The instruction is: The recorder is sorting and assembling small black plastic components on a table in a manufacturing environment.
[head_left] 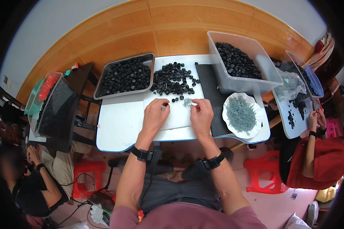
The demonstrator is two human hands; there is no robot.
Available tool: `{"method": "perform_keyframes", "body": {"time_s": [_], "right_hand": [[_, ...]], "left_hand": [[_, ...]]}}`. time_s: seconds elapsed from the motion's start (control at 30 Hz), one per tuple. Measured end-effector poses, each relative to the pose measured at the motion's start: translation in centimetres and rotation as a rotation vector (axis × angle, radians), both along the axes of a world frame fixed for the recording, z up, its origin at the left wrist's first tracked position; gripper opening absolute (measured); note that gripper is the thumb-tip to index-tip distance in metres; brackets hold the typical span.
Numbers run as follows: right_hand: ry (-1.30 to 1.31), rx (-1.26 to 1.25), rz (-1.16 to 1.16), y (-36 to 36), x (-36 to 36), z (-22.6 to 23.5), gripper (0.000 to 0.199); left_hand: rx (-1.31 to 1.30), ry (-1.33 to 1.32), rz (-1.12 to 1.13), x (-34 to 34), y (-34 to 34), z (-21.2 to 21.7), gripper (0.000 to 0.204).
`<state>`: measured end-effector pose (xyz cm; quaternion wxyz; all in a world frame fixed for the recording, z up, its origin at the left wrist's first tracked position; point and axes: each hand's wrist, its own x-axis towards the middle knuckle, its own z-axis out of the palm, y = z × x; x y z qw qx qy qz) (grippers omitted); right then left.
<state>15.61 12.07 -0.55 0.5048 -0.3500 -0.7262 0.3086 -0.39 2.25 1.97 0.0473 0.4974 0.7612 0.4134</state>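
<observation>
Black cap (166,104) pinched in left hand (155,114) grip; small grey insert (187,102) lies just left of right hand (202,114), whose grip pinches narrow, contents unclear.

Black cap (166,104) pinched; grey clip (187,102) on table.

red stools (262,173), blue-rimmed basket (313,80), co-worker in red (321,162), green crate (34,95)

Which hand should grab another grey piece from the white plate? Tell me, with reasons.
Probably the right hand. The white plate of grey pieces lies on its side, just past the dark mat. The left hand sits at a black cap and would have to cross over the right.
</observation>
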Motion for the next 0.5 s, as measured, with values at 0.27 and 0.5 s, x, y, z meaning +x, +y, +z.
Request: {"method": "perform_keyframes", "body": {"time_s": [0.27,0.5], "right_hand": [[-0.133,0.073,-0.006,-0.2,1.0,0.6,0.019],[-0.385,0.191,0.023,1.9,2.6,3.2,0.011]], "left_hand": [[0.152,0.063,-0.025,0.8,-1.3,-1.8,0.020],[0.170,-0.016,-0.071,0.7,-1.5,-1.5,0.024]]}}
